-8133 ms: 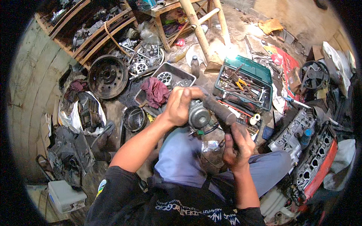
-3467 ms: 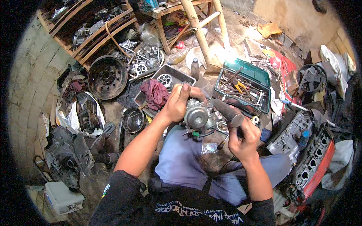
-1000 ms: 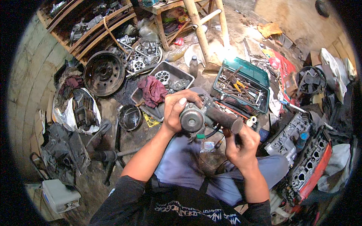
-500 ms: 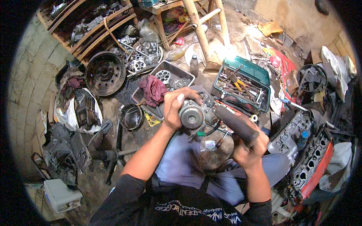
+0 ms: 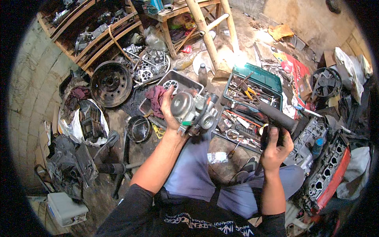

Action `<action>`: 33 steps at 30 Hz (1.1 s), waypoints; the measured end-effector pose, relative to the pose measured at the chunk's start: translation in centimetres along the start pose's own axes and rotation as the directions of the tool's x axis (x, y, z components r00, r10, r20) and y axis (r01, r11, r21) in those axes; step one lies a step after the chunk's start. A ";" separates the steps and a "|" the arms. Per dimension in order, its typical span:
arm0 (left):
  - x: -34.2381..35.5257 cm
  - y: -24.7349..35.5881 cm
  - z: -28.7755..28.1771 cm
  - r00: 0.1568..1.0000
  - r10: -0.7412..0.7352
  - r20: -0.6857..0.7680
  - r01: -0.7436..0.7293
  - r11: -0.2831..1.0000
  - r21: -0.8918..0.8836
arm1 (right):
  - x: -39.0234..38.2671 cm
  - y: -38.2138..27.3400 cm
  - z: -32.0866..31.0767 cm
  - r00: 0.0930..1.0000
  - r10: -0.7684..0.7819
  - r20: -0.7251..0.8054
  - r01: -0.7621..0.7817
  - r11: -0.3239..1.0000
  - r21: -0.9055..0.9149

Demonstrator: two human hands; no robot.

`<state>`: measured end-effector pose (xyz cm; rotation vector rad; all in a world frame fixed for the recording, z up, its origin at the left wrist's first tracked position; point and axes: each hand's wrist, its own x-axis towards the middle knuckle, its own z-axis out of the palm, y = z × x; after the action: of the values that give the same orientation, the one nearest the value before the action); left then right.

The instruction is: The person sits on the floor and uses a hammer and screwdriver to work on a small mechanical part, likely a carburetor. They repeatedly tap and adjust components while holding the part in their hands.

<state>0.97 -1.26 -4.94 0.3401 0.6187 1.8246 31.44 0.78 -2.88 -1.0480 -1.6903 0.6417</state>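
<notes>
My left hand (image 5: pixel 171 116) is closed around a grey metal carburetor (image 5: pixel 189 108), thumb up along its side. The round domed cap faces up and left, and a dark hose and a spring show on its right side. In my right hand (image 5: pixel 276 152) is a dark tool (image 5: pixel 278 117) with a thick cylindrical head and a grip running down through the fist; its exact kind is unclear. The tool is apart from the carburetor, above the right edge of an open tray of tools (image 5: pixel 241 128).
A green toolbox (image 5: pixel 256 75) with wrenches and pliers stands open ahead. To the left are a grey bin (image 5: pixel 191 81) with a maroon rag (image 5: pixel 154 99), a steel wheel (image 5: pixel 111 83) and a black round pan (image 5: pixel 139 129). Engine parts (image 5: pixel 323 177) lie at right.
The carburetor has turned and shifted left and up in my left hand. My right hand has moved right with the dark tool, away from the carburetor, baring the tool tray.
</notes>
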 end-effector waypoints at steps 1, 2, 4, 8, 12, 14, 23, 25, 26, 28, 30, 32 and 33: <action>-0.6 -0.2 2.9 0.995 -0.033 -0.098 0.026 0.997 -0.072 | 0.2 -0.1 -0.1 0.999 -0.018 -0.045 0.019 1.000 0.002; -0.8 -0.2 3.2 0.996 -0.079 -0.038 0.071 0.981 -0.181 | 0.4 -0.5 0.1 0.996 -0.037 -0.085 0.038 0.999 0.007; -0.6 -0.4 3.2 0.990 -0.140 -0.025 0.128 0.953 -0.276 | 0.8 -0.6 0.2 0.983 -0.113 -0.143 0.110 0.993 -0.034; -0.3 -0.8 2.8 0.979 -0.203 -0.033 0.182 0.930 -0.320 | 1.0 -0.2 -0.1 0.948 -0.258 -0.187 0.228 0.959 -0.165; 0.0 -1.4 2.2 0.980 -0.188 -0.068 0.164 0.950 -0.266 | 1.4 -1.2 -0.4 0.944 -0.287 -0.160 0.273 0.956 -0.106; -0.2 -1.3 3.3 0.972 -0.226 -0.062 0.207 0.951 -0.229 | 1.5 -2.0 -0.6 0.955 -0.263 -0.138 0.255 0.964 -0.072; -2.2 -1.9 7.4 0.882 -0.467 0.068 0.472 0.870 -0.142 | 0.8 -1.1 -1.6 0.937 -0.283 -0.207 0.262 0.957 -0.126; -1.9 -3.0 6.9 0.895 -0.431 0.112 0.442 0.892 -0.098 | 0.9 -1.5 -1.8 0.943 -0.260 -0.206 0.244 0.965 -0.100; -1.8 -3.4 6.7 0.901 -0.412 0.134 0.424 0.902 -0.077 | 1.1 -2.2 -2.2 0.953 -0.244 -0.180 0.237 0.969 -0.064; -1.7 -4.2 6.5 0.913 -0.389 0.124 0.391 0.920 0.012 | 1.1 -2.4 -2.4 0.953 -0.247 -0.175 0.244 0.969 -0.040; -1.2 -5.0 6.0 0.920 -0.366 0.142 0.354 0.930 0.100 | 0.8 -2.1 -2.7 0.949 -0.254 -0.189 0.251 0.967 -0.037; -0.7 -5.4 6.9 0.933 -0.323 0.160 0.298 0.940 0.165 | 0.7 -1.4 -3.0 0.934 -0.267 -0.237 0.260 0.964 -0.058; -0.5 -5.7 7.5 0.937 -0.299 0.178 0.263 0.944 0.199 | 0.4 -0.2 -2.8 0.911 -0.293 -0.290 0.277 0.956 -0.094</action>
<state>9.44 1.47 -2.00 0.5224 0.6461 1.4424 33.93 0.84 -1.60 -0.8607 -1.5544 0.2352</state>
